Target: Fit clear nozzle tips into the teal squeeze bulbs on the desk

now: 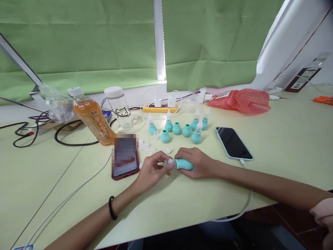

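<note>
The left forearm comes from the near left, with a black band (112, 208) around its wrist, and the left hand (152, 170) is bent inward. Its thumb and forefinger pinch a clear nozzle (170, 161). The right forearm lies almost level from the right side; the right hand (199, 162) faces left, its fingers curled around a teal bulb (184, 164). This bulb is on its side, the neck to the left, at the nozzle, near the middle of the surface (275, 152). I cannot tell if the nozzle is fully seated.

Farther away stand other teal bulbs (186, 131), five with nozzles and three without.

To the far left, an orange drink bottle (95, 119) carries Chinese characters, which I cannot read surely. Beside it, a clear bottle (121, 109) shows a black cat outline. The red plastic bag (244, 100), far right, has a white label, too small for reading.
</note>
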The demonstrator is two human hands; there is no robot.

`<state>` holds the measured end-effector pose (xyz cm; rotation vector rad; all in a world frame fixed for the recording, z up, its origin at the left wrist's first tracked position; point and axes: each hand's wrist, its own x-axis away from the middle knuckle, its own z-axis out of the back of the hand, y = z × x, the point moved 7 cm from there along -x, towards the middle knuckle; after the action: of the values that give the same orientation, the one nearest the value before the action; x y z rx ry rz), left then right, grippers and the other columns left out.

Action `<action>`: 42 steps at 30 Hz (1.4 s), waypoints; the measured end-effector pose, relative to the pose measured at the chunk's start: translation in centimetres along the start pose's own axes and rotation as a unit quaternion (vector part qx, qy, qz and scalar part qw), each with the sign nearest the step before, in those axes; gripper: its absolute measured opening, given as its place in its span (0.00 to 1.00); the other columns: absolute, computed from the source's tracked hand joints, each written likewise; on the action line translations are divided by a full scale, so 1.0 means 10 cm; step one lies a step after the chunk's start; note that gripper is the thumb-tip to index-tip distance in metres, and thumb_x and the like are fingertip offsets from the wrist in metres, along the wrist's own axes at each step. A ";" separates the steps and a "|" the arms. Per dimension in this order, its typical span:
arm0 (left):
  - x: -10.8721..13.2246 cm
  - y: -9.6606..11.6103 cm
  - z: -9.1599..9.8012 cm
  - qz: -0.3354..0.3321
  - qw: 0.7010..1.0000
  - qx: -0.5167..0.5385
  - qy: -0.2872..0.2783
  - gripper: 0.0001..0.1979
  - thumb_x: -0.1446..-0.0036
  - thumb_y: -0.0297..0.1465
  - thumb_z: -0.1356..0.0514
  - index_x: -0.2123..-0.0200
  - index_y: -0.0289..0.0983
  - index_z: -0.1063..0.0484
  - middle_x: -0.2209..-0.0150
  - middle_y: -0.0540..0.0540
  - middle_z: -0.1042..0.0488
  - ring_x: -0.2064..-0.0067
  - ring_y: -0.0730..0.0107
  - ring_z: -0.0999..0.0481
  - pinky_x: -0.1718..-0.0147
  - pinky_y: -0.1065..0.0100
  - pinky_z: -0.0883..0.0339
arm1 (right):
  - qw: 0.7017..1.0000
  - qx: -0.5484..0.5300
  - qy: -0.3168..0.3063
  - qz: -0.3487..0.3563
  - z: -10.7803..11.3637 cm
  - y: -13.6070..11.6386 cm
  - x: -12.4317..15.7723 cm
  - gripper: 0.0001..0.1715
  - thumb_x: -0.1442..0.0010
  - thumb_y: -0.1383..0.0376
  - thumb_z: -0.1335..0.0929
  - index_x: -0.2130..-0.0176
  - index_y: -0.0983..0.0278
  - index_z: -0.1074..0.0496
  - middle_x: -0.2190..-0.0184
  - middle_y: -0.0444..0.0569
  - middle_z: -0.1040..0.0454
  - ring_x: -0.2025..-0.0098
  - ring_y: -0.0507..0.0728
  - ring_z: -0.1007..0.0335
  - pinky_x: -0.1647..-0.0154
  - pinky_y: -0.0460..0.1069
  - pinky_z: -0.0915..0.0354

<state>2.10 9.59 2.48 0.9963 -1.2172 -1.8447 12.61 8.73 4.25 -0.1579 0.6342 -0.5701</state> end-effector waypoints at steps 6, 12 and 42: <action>0.00 -0.06 -0.03 0.011 1.000 -0.013 0.002 0.07 0.52 0.32 0.43 0.72 0.33 0.36 0.73 0.48 0.33 0.73 0.74 0.31 0.74 0.71 0.34 | 0.997 0.047 -0.036 -0.046 -0.16 0.04 0.04 0.06 0.52 0.68 0.38 0.69 0.66 0.38 0.77 0.46 0.32 0.77 0.51 0.38 0.79 0.45 0.47; 0.07 0.04 -0.05 -0.078 0.986 -0.145 0.003 0.07 0.52 0.32 0.44 0.70 0.34 0.34 0.73 0.47 0.31 0.72 0.73 0.32 0.73 0.72 0.35 | 0.979 -0.147 -0.080 -0.114 -0.14 0.05 -0.01 0.05 0.54 0.66 0.35 0.73 0.65 0.38 0.80 0.41 0.35 0.78 0.48 0.41 0.78 0.42 0.45; -0.12 0.05 0.30 -0.012 0.997 -0.045 0.059 0.12 0.58 0.31 0.39 0.67 0.34 0.28 0.65 0.45 0.26 0.63 0.67 0.28 0.63 0.68 0.33 | 0.994 -0.013 0.078 -0.078 0.01 0.20 0.05 0.11 0.50 0.65 0.36 0.64 0.66 0.33 0.74 0.47 0.31 0.71 0.51 0.36 0.71 0.45 0.42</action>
<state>0.02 11.66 3.95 1.0572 -1.0476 -1.8152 13.93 10.10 3.44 -0.1891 0.7861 -0.7292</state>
